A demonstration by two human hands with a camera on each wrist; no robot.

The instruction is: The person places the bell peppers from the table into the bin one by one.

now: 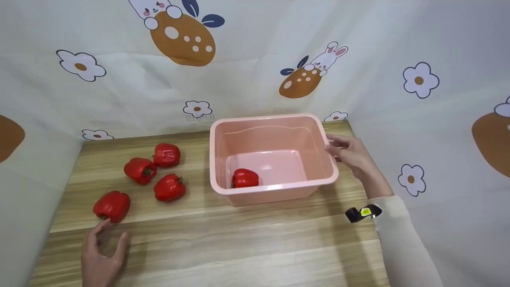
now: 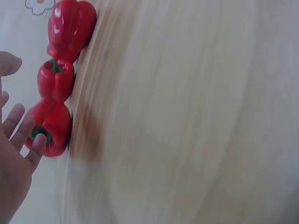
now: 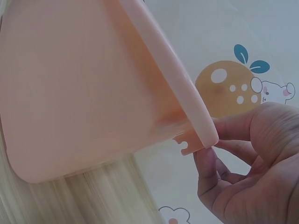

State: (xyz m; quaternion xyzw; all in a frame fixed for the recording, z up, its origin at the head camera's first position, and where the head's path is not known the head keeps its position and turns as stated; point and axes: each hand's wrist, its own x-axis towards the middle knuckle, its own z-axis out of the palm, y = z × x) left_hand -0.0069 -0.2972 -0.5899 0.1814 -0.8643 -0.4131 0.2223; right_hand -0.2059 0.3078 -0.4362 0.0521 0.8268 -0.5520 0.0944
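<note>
A pink plastic basin (image 1: 271,196) stands on the table with one red bell pepper (image 1: 245,178) inside, near its front left corner. On the basin's right rim, my right hand (image 1: 352,154) holds on; the right wrist view shows thumb and fingers pinching the rim (image 3: 180,88). At the front left, my left hand (image 1: 101,257) has its fingers spread, holding nothing. Its index fingertip is close to the nearest red bell pepper (image 1: 112,206); whether they touch I cannot tell. Behind lie three more peppers: one in front (image 1: 170,187), one at left (image 1: 140,170) and one farthest back (image 1: 167,155).
The wood-grain table (image 1: 239,247) meets a pale curtain (image 1: 247,75) printed with rabbits and flowers along its back and both sides. My right wrist wears a black strap (image 1: 363,212) with a yellow-green patch.
</note>
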